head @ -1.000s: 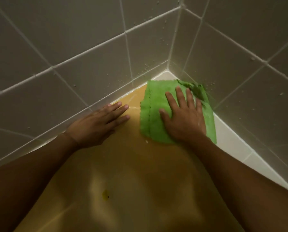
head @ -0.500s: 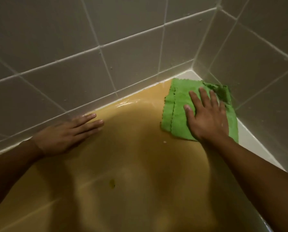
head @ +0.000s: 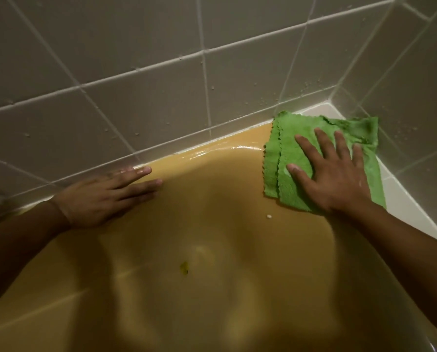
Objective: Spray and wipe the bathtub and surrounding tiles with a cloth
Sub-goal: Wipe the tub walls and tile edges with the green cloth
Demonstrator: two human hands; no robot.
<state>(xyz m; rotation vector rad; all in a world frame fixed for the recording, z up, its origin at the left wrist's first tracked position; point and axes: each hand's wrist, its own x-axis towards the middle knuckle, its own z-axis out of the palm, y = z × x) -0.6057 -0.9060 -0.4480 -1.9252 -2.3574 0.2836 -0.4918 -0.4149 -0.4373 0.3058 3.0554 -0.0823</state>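
A folded green cloth (head: 296, 146) lies flat on the yellow bathtub (head: 212, 224) wall near the tiled corner. My right hand (head: 331, 174) presses on it with fingers spread and straight. My left hand (head: 103, 196) rests flat on the tub's upper edge at the left, fingers straight and pointing right, just under the grey wall tiles (head: 136, 59). No spray bottle is in view.
The white tub ledge (head: 402, 199) runs along the right wall into the corner (head: 326, 107). Water droplets dot the tiles near that corner. A small dark spot (head: 184, 268) and a white speck (head: 269, 216) sit on the tub surface.
The view has swung left, so the corner and cloth now sit further right. My left hand has slid left along the tub edge, away from the cloth. My right hand stays pressed on the cloth.
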